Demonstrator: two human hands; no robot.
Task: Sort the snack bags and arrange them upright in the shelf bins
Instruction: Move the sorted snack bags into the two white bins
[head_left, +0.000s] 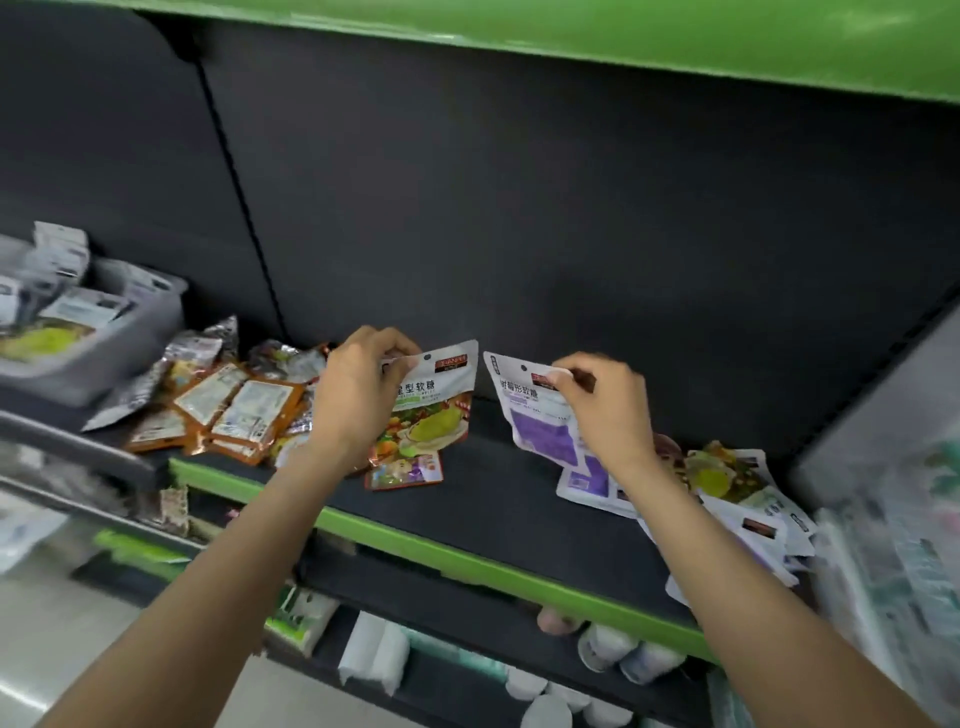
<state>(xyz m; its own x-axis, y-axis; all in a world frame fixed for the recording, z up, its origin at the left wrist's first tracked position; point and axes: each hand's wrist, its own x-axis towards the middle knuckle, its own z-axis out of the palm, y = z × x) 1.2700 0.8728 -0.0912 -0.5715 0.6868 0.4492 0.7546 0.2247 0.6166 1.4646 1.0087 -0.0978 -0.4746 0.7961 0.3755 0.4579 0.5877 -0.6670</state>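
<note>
Left hand (358, 395) pinches the yellow-fruit bag (434, 402) by its top edge — bag hangs below the fingers, upright over the shelf (467, 519). Right hand (605, 402) pinches the purple bag (540, 410) at its top — body left of and below the fingers.

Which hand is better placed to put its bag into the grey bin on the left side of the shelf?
The left hand, probably. It holds the yellow-green fruit bag and is nearer the grey bin. The right hand holds the purple bag farther right.
</note>
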